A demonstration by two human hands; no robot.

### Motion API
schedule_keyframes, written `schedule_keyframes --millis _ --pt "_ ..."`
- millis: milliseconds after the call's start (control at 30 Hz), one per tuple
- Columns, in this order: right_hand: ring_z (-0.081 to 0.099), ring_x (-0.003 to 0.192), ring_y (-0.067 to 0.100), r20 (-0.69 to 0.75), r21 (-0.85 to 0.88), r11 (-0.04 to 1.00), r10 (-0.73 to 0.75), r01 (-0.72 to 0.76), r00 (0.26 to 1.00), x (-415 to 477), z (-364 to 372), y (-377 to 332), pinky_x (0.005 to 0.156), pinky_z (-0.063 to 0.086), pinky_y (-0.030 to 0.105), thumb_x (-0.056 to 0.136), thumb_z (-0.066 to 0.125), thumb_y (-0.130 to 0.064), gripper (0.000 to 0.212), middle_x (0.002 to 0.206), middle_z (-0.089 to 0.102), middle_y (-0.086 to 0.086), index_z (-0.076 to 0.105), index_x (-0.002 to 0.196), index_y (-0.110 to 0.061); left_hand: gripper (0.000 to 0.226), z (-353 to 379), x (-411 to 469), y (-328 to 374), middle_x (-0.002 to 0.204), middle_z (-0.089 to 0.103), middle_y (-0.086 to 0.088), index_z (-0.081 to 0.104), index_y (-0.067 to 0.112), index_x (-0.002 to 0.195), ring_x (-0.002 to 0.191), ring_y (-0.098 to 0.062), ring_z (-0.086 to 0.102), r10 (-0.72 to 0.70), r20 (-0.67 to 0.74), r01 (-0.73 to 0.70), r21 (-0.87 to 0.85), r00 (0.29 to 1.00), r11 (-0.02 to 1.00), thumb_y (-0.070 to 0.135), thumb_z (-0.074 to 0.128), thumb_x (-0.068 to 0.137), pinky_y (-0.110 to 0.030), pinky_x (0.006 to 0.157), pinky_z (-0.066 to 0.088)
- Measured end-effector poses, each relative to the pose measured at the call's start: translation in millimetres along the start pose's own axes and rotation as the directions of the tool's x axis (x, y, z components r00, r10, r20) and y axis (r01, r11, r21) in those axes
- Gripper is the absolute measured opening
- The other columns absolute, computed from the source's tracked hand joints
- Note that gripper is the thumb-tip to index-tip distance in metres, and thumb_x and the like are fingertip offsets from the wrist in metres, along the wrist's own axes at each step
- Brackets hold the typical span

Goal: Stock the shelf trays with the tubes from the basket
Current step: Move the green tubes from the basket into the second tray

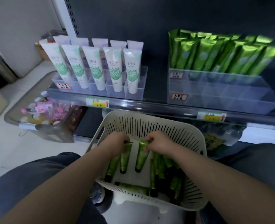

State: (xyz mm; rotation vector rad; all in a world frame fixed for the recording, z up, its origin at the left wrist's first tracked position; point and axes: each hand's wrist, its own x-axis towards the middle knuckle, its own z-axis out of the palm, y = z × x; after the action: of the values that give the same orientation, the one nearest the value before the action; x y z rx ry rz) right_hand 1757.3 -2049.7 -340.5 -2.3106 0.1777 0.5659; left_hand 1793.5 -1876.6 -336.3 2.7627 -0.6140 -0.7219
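Note:
A white slotted basket (149, 123) sits in front of my knees with several green tubes with black caps (161, 173) lying inside. My left hand (117, 143) grips the crimped end of one green tube (125, 159), and my right hand (159, 143) pinches the crimped end of another green tube (141, 159). Both tubes hang cap down inside the basket. On the shelf above right stands a clear tray (222, 94); its back rows hold upright green tubes (214, 54) and its front cells show nothing inside.
A second clear tray (133, 92) at the shelf's left holds white tubes with green leaf print (94, 67). Price labels run along the shelf's front rail (149, 107). A bin of pink bottles (41, 110) stands on the floor at left.

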Motion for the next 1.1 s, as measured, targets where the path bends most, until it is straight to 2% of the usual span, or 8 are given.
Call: schedule_keyframes --millis 200,333,433,600,667,867,1000,1100 --pt "0.062 0.09 0.018 -0.089 0.042 0.998 -0.041 0.045 0.995 -31.3 -36.7 -1.3 0.082 0.053 0.034 0.079 0.072 -0.013 0.02 0.091 0.063 0.0 0.067 0.098 -0.016 0.027 -28.2 -14.6 29.6 0.105 0.068 -0.003 0.069 0.015 0.109 0.101 -0.018 0.059 0.054 -0.161 -0.062 -0.041 0.986 0.997 0.013 0.065 0.083 -0.022 0.082 0.04" --pt "0.059 0.085 0.016 -0.14 0.044 0.991 -0.122 0.129 0.983 -50.1 -61.0 0.8 0.07 0.044 0.025 0.078 0.072 -0.014 0.013 0.082 0.06 -0.005 0.066 0.088 -0.02 0.03 -45.0 -20.5 56.9 0.107 0.066 0.002 0.067 0.02 0.112 0.097 -0.013 0.057 0.077 -0.258 -0.095 -0.057 0.963 0.994 0.017 0.065 0.083 -0.019 0.077 0.037" --pt "0.06 0.09 0.016 -0.177 0.025 0.984 -0.17 0.178 0.969 -64.8 -79.3 1.3 0.078 0.048 0.029 0.079 0.073 -0.016 0.017 0.09 0.064 -0.003 0.069 0.096 -0.017 0.027 -58.3 -24.8 80.4 0.104 0.063 0.005 0.063 0.021 0.109 0.092 -0.01 0.053 0.074 -0.328 -0.107 -0.084 0.942 0.991 0.017 0.064 0.083 -0.019 0.074 0.034" --pt "0.058 0.078 0.009 -0.247 0.021 0.965 -0.247 0.261 0.937 -86.9 -108.7 2.0 0.07 0.045 0.024 0.081 0.07 -0.014 0.011 0.08 0.061 -0.009 0.067 0.089 -0.022 0.02 -77.3 -27.0 115.8 0.096 0.064 0.004 0.063 0.022 0.098 0.089 -0.012 0.058 0.134 -0.373 -0.189 -0.113 0.918 0.976 0.012 0.065 0.081 -0.025 0.077 0.046" --pt "0.059 0.081 0.011 -0.28 0.03 0.959 -0.263 0.282 0.923 -92.4 -119.9 2.7 0.074 0.048 0.028 0.081 0.07 -0.014 0.013 0.08 0.062 -0.008 0.065 0.083 -0.026 0.019 -84.1 -27.0 127.9 0.091 0.062 0.005 0.063 0.021 0.098 0.087 -0.013 0.059 0.172 -0.398 -0.226 -0.094 0.901 0.97 0.01 0.063 0.083 -0.028 0.078 0.048" --pt "0.057 0.077 0.012 -0.372 0.05 0.939 -0.298 0.339 0.879 -101.8 -159.2 2.1 0.07 0.044 0.027 0.084 0.067 -0.012 0.008 0.082 0.063 -0.001 0.068 0.091 -0.015 0.017 -109.5 -24.5 159.6 0.071 0.053 0.014 0.061 0.021 0.09 0.072 -0.011 0.052 0.228 -0.455 -0.31 -0.113 0.861 0.944 0.005 0.06 0.085 -0.014 0.057 0.036" --pt "0.055 0.076 0.013 -0.431 0.049 0.922 -0.327 0.384 0.841 -102.7 -187.4 -1.9 0.07 0.043 0.029 0.084 0.066 -0.012 0.007 0.083 0.064 0.004 0.068 0.091 -0.012 0.018 -130.8 -20.1 175.0 0.076 0.058 0.011 0.06 0.025 0.089 0.072 -0.007 0.055 0.247 -0.487 -0.344 -0.119 0.838 0.931 0.008 0.061 0.085 -0.011 0.059 0.037" --pt "0.053 0.072 0.011 -0.463 0.058 0.909 -0.341 0.412 0.818 -100.6 -206.7 -6.9 0.064 0.039 0.025 0.085 0.066 -0.012 0.007 0.076 0.06 -0.003 0.066 0.089 -0.018 0.019 -149.7 -17.1 186.6 0.075 0.057 0.012 0.06 0.027 0.09 0.07 -0.005 0.052 0.277 -0.508 -0.373 -0.095 0.815 0.923 0.009 0.061 0.086 -0.01 0.057 0.034"
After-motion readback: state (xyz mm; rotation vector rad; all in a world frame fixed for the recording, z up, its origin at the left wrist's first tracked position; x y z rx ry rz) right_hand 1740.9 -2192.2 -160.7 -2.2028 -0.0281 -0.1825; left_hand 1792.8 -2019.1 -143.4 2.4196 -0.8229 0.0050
